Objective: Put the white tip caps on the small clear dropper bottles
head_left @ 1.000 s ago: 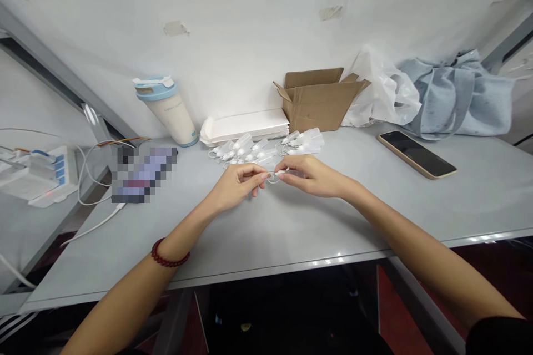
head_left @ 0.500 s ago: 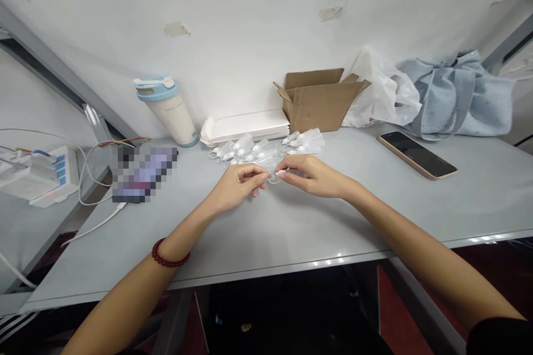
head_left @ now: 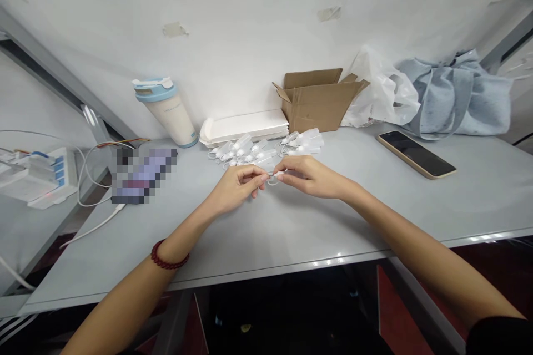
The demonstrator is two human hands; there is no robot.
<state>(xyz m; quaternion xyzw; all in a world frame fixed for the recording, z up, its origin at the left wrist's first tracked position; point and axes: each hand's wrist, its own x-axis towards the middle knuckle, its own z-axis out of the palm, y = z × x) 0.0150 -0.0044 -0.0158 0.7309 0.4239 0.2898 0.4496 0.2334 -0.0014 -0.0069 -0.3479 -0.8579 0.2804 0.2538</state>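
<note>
The left hand (head_left: 239, 186) is closed in a fingertip pinch on one end of a thin pale loop (head_left: 273, 182), and the right hand (head_left: 310, 176) pinches its other side, at a small white piece (head_left: 278, 173). The fingertips almost meet, probably because something so slender needs support from both sides; how the ends join is too small to tell. The loop is above the middle of the surface (head_left: 291, 233), well in from its front edge, where both forearms can reach evenly.

Just beyond the fingers lie two loose groups of clear plastic pieces, a left group (head_left: 239, 150) and a right group (head_left: 306, 141), with thin loops among them, seemingly placed within easy reach. Behind them, near the back edge, a flat white stack (head_left: 250, 123) lies beside an open cardboard box (head_left: 320, 102), its flaps spread, perhaps for access.

A white plastic bag (head_left: 381, 91) and a blue cloth bag (head_left: 453, 100) sit towards the back right corner, with a phone (head_left: 416, 154) lying in front. Towards the left edge are a lidded cup (head_left: 169, 116) and a blurred-out device (head_left: 145, 175), likely set aside to leave the hands room
</note>
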